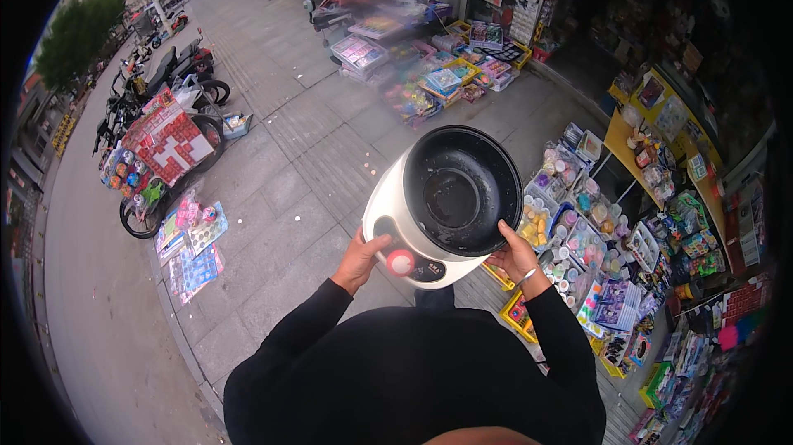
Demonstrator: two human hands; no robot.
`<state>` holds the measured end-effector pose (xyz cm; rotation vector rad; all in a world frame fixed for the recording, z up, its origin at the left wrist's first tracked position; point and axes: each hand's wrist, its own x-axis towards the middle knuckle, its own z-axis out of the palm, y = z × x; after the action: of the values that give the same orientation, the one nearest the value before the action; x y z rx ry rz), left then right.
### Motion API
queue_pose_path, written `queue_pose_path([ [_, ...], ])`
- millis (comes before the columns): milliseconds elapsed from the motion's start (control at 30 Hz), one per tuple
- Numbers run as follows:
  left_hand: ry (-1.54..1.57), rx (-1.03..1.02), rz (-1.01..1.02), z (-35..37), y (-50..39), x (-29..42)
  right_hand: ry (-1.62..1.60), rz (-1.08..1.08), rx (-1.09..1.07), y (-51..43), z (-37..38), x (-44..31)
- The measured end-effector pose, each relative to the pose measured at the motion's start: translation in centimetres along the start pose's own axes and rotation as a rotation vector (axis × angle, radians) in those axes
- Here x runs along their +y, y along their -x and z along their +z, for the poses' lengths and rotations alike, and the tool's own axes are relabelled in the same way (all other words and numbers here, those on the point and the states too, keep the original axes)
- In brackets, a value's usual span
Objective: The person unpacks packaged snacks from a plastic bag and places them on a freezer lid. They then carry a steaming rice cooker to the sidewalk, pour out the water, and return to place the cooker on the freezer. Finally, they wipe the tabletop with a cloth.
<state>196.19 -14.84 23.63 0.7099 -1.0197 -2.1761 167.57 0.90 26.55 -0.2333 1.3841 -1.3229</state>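
Note:
Both my hands hold a white electric cooker (387,197) with a round black inner pot, in front of my body above the pavement. My left hand (362,258) grips its lower left side, the thumb on the front panel beside a red and white round knob (400,263). My right hand (515,256) holds the right side, with the thumb on the rim of the black pot (452,197). The pot has no lid on it and its dark inside shows small pale specks. A bracelet is on my right wrist.
Small packaged goods in trays and yellow baskets (514,315) lie close on the right, beside a shop front. More goods (443,79) lie ahead. Parked motorbikes (179,67) and a red patterned box (167,138) stand left, near sheets (192,265) on the paving. A person sits far ahead.

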Motion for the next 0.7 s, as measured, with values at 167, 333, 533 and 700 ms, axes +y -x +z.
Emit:
queue_pose_path([
  [167,-0.069,-0.051,0.018,5.1,-15.7,2.3,-0.064,-0.045,0.025,-10.4,-4.4,-10.4],
  [333,-0.08,0.0,-0.033,8.0,-28.3,5.6,-0.103,-0.021,0.012,-20.3,-6.5,-19.9],
  [533,-0.095,-0.01,-0.031,9.5,-45.1,6.9,-0.069,-0.009,0.006,-33.7,-9.7,-29.2],
  [700,-0.07,-0.119,-0.079,12.8,-62.3,7.7,-0.092,-0.016,0.121,-44.0,-13.6,-38.1],
])
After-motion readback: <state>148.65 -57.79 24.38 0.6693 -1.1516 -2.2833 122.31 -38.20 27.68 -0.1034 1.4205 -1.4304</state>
